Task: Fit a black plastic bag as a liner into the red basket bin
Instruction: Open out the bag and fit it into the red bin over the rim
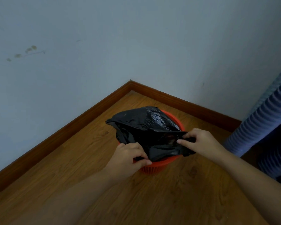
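Note:
A crumpled black plastic bag (pixel 144 125) lies puffed up over the top of the red basket bin (pixel 154 168), which stands on the wooden floor near the room corner. Most of the bin is hidden by the bag; only its near ribbed wall and part of its far rim (pixel 173 117) show. My left hand (pixel 130 157) pinches the bag's edge at the bin's near-left rim. My right hand (pixel 199 141) grips the bag's edge at the bin's right side. A small gap in the bag shows between the two hands.
Pale walls meet in a corner behind the bin, lined with a brown skirting board (pixel 88 114). A blue ribbed hose or duct (pixel 256 127) leans at the right wall. Wooden floor (pixel 152 200) spreads toward me.

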